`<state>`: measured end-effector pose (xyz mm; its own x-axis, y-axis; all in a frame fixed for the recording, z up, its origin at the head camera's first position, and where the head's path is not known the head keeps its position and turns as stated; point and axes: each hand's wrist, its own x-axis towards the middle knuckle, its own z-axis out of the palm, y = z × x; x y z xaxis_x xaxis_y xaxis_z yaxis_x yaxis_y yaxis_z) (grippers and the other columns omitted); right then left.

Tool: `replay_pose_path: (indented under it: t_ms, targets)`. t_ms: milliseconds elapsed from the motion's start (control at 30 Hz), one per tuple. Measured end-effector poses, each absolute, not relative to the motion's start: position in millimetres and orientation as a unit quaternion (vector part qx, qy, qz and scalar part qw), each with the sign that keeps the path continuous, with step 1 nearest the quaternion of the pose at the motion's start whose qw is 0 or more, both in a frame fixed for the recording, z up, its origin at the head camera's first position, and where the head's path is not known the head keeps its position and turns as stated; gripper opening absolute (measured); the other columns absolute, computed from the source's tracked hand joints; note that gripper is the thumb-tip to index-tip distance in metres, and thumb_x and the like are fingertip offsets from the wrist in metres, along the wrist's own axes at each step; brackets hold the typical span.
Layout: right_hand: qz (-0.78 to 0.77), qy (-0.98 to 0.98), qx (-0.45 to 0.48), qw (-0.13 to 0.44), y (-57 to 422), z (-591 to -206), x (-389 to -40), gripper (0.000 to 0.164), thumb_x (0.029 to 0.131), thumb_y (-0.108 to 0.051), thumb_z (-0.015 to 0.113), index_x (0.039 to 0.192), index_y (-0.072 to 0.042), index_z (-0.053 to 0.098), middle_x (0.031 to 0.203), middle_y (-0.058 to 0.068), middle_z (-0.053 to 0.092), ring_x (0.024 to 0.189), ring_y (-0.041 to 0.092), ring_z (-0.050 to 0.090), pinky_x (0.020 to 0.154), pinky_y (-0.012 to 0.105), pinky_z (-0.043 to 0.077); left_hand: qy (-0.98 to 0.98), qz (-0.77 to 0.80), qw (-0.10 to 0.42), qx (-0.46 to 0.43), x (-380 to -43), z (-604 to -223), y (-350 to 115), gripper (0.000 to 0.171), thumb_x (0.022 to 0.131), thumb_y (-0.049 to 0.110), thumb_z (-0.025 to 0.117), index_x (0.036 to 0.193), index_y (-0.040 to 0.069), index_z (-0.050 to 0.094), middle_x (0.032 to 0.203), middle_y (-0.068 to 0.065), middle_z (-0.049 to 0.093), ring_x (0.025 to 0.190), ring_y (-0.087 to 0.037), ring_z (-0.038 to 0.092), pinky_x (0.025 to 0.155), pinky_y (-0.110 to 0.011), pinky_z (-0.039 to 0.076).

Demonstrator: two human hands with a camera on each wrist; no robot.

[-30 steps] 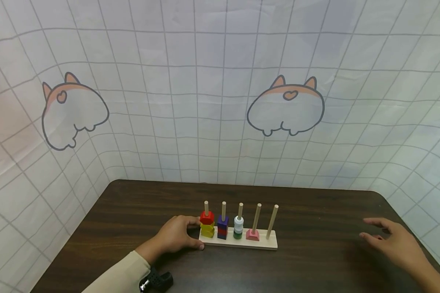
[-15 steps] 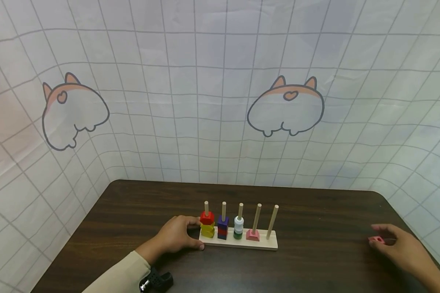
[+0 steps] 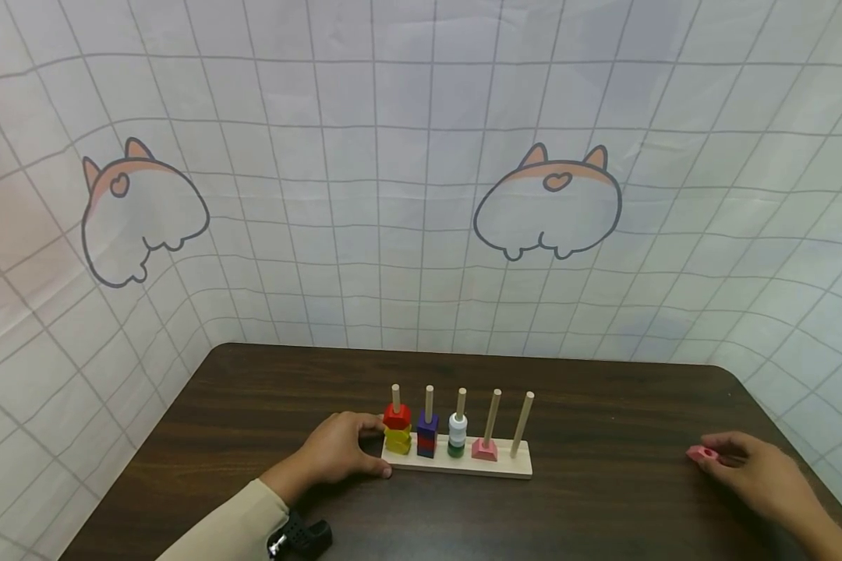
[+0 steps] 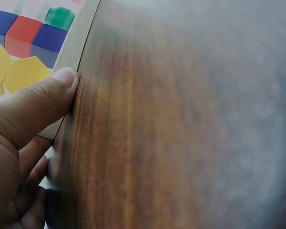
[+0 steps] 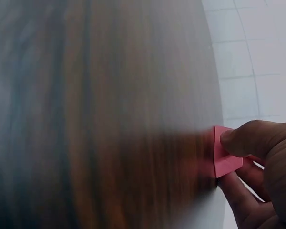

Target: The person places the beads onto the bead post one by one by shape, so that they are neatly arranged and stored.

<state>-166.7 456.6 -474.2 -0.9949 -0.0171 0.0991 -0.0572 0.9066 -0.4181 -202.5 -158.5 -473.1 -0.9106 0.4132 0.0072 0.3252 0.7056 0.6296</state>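
Note:
My left hand [image 3: 337,449] grips the left end of a wooden peg board [image 3: 508,467], its thumb on the front edge. Five upright pegs carry, from the left, yellow blocks [image 3: 398,442] under a red block [image 3: 396,417], blue and red square blocks [image 3: 426,435], white and green round pieces [image 3: 457,432], and a pink trapezoid block [image 3: 485,449]; the rightmost peg [image 3: 522,425] is bare. Far to the right, my right hand [image 3: 761,471] pinches another pink block [image 5: 227,162] with a hole in it, between thumb and fingers, low over the table.
The dark wooden table [image 3: 603,436] has rounded back corners. A white grid-patterned cloth [image 3: 407,234] with animal drawings hangs behind it and along both sides. A dark strap with a device [image 3: 300,538] is on the left wrist.
My right hand, bare at first, has taken hold of a pink block at the right of the table and shifted it slightly left. The left hand stays on the peg board.

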Motion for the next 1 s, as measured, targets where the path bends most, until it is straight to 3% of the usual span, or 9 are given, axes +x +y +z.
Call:
replay_pose_path:
  t_ms: [133,367,633,1000]
  targets:
    - [0.215,-0.974,0.033,0.055,446,-474,-170,0.045,0.094,-0.040,0.075,0.118,-0.002,0.070,0.115,0.031,0.068,0.105,0.057,0.061,0.075,0.068,0.048,0.921,0.326,0.067,0.201,-203,-473,-158,0.070,0.070,0.045,0.094,0.126,0.008,0.071,0.123,-0.006,0.073,0.121,-0.029,0.063,0.103,-0.054,0.047]
    - [0.246,-0.966,0.067,0.051,423,-472,-176,0.040,0.094,-0.035,0.077,0.118,-0.004,0.071,0.112,0.022,0.072,0.094,0.037,0.071,0.079,0.064,0.053,0.923,0.323,0.066,0.200,-203,-473,-158,0.071,0.069,0.044,0.094,0.127,0.009,0.071,0.124,-0.005,0.072,0.122,-0.028,0.063,0.104,-0.054,0.046]
    - [0.270,-0.956,0.102,0.056,387,-463,-187,0.032,0.092,-0.033,0.079,0.115,-0.011,0.073,0.112,0.015,0.072,0.091,0.033,0.072,0.076,0.059,0.056,0.922,0.323,0.061,0.207,-204,-474,-158,0.068,0.069,0.044,0.095,0.124,0.010,0.073,0.122,-0.004,0.073,0.121,-0.029,0.063,0.103,-0.055,0.047]
    - [0.297,-0.943,0.139,0.051,344,-447,-193,0.026,0.093,-0.028,0.079,0.115,-0.016,0.074,0.108,0.004,0.072,0.087,0.019,0.070,0.070,0.040,0.058,0.922,0.321,0.058,0.207,-204,-474,-158,0.070,0.069,0.044,0.095,0.126,0.012,0.072,0.123,-0.003,0.073,0.121,-0.028,0.063,0.102,-0.054,0.047]
